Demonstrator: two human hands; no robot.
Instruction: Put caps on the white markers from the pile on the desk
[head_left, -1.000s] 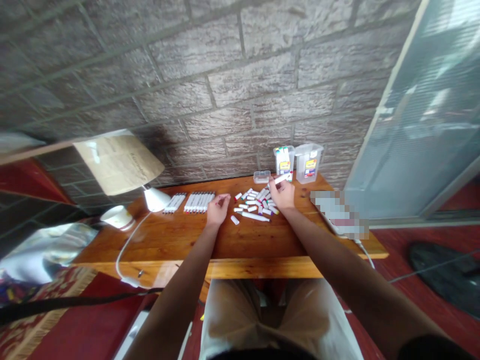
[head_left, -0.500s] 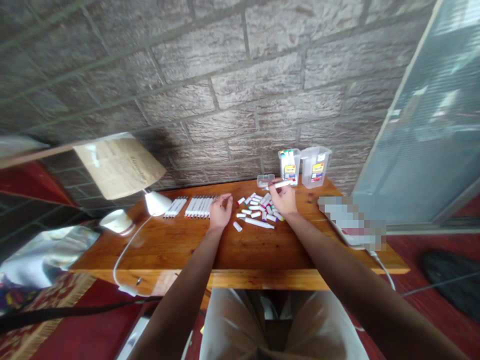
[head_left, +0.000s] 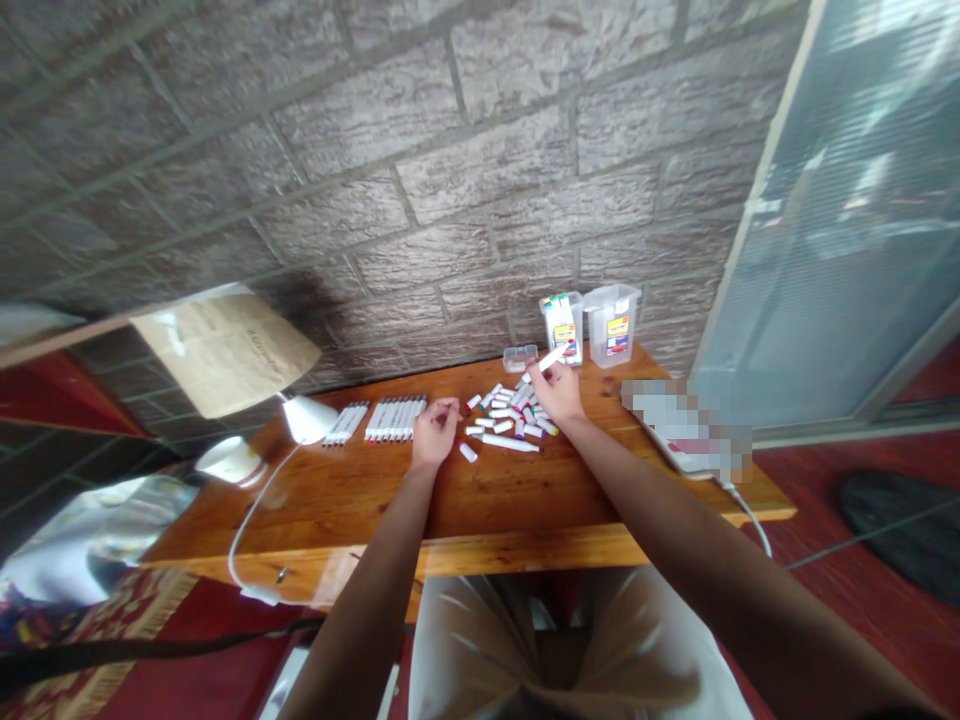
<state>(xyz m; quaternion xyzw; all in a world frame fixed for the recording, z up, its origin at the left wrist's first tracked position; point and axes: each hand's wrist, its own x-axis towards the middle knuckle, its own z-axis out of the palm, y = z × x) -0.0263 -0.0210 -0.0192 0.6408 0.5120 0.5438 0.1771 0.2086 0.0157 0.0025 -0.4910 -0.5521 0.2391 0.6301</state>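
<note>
My right hand [head_left: 556, 390] is closed on a white marker [head_left: 549, 357] with a red end, held tilted above a heap of short white marker caps [head_left: 501, 398] with coloured ends. My left hand [head_left: 435, 432] rests at the heap's left side, thumb and fingers curled together; whatever may be between them is too small to make out. Below the heap lies a loose white marker [head_left: 512, 442], with a single cap [head_left: 469, 453] apart from the rest. Left of my left hand, markers stand side by side in a wide row [head_left: 391, 418] and a narrower row [head_left: 346, 424].
Behind the heap stand a clear box of markers [head_left: 562, 325], another clear box [head_left: 613, 325] and a small clear lid [head_left: 520, 359]. A lamp [head_left: 307, 420] and paper cup [head_left: 231, 462] are at left. A blurred-out device [head_left: 682, 430] with a cable lies at right.
The marker in my right hand has tipped from nearly level to a steeper slant, its red end higher. My left hand stays beside the caps. The whole view has shifted slightly.
</note>
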